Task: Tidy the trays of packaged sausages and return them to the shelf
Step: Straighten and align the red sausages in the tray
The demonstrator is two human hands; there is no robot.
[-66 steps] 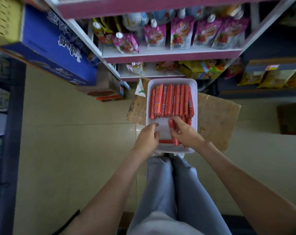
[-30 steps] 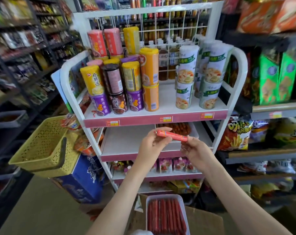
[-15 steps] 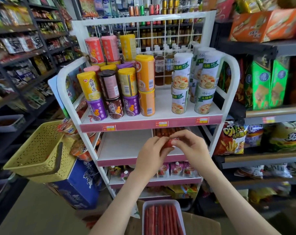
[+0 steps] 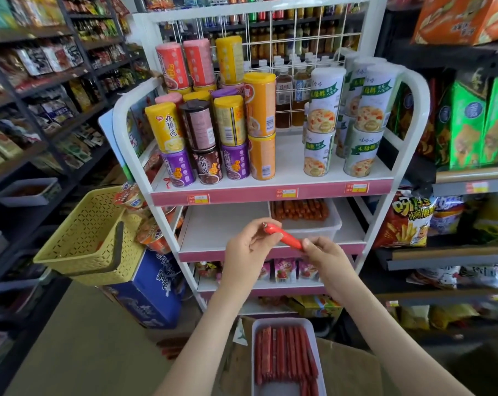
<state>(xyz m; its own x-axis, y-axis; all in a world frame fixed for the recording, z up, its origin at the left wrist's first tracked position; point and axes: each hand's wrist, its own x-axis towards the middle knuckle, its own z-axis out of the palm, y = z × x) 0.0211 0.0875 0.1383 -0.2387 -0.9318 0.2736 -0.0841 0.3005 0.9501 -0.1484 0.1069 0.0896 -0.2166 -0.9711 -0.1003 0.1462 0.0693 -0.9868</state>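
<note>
Both hands hold one red packaged sausage (image 4: 282, 237) in front of the white rack's second shelf (image 4: 222, 224). My left hand (image 4: 249, 244) pinches its upper left end, my right hand (image 4: 323, 252) pinches its lower right end. A white tray (image 4: 313, 225) of darker sausages sits on that shelf at the right, behind the hands. Low in view, a second white tray (image 4: 287, 391) filled with red sausages rests on a cardboard box (image 4: 350, 370).
Stacked cans (image 4: 213, 138) and white tubs (image 4: 342, 118) fill the rack's top shelf. A yellow basket (image 4: 85, 238) sits on a blue carton (image 4: 147, 292) at the left. Snack shelves (image 4: 453, 247) line the right and left sides.
The view rose from the floor tray to the rack. Both hands lifted one sausage up before the second shelf; half a second ago they were bunched around it, now they hold it by its ends.
</note>
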